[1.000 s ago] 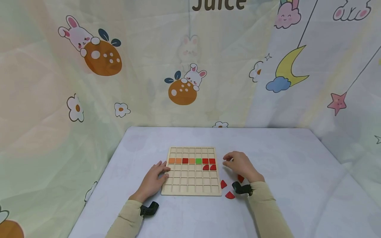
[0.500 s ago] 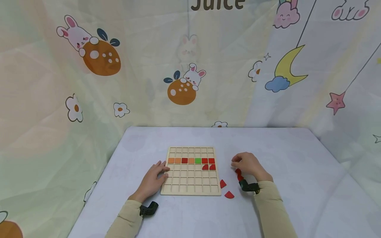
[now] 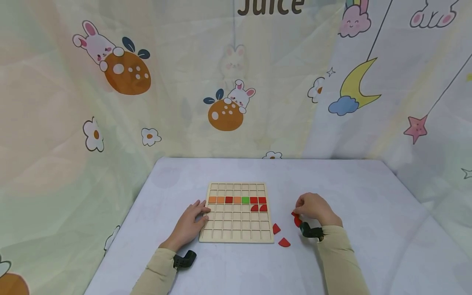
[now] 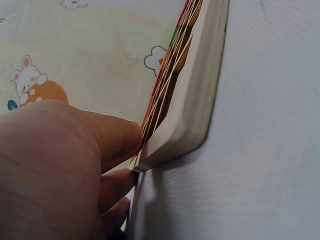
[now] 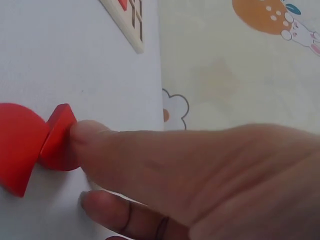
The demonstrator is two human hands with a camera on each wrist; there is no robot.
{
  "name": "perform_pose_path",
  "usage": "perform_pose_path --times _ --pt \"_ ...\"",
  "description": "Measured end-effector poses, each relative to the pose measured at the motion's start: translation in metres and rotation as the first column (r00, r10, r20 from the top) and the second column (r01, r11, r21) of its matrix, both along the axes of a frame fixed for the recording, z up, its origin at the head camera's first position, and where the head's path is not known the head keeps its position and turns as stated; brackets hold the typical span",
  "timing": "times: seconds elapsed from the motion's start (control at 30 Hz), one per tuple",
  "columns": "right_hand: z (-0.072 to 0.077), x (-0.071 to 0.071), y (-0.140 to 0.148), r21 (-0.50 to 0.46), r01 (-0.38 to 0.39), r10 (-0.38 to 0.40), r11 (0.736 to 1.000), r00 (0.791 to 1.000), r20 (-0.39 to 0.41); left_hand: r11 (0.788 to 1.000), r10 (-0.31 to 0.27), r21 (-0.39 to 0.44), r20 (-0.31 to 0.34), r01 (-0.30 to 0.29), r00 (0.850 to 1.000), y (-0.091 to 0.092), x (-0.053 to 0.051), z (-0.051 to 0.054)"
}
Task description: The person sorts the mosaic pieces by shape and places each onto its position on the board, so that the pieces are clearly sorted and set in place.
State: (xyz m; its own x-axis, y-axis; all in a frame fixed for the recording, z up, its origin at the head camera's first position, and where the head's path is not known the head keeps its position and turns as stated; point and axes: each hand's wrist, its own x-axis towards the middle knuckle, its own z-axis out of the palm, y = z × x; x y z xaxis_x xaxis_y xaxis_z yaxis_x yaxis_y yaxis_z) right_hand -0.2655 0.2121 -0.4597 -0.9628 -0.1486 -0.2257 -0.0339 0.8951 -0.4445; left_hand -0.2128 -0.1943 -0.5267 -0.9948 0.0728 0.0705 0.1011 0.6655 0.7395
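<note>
Left of centre in the lower half of the head view, we see the left hand, its fingers apart and relaxed, resting on the left edge of a square pale wooden grid board. The board lies flat on the white-covered desk, at lower centre.

Across the board's third row from the top, we read, left to right: two orange square tiles, one dark red square tile, a third orange tile, one green square tile and two red square tiles. Beneath the last two sit two red quarter-circle pieces.

Immediately right of the board, we note one loose red wedge at its edge and a second loose red wedge slightly lower. Farther right lies a flat red quarter-circle, partly covered in the head view. Beside it, the right hand has its thumb and fingers curled nearly closed, pinching a tilted red piece. We cannot tell whether these two pieces touch. A black wrist camera sits behind that hand.
</note>
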Motion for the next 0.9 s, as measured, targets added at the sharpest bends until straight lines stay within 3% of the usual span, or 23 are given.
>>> perform_pose_path --times 0.5,0.9 --pt "-0.004 0.001 0.000 0.055 0.034 -0.036 0.998 0.999 0.038 1.000 -0.009 -0.002 -0.021 0.009 1.000 -0.001 -0.002 -0.001" --pt "-0.015 -0.006 -0.022 0.012 0.018 -0.017 1.000 0.997 -0.069 1.000 0.001 -0.007 -0.010 -0.001 1.000 0.000 -0.001 -0.001"
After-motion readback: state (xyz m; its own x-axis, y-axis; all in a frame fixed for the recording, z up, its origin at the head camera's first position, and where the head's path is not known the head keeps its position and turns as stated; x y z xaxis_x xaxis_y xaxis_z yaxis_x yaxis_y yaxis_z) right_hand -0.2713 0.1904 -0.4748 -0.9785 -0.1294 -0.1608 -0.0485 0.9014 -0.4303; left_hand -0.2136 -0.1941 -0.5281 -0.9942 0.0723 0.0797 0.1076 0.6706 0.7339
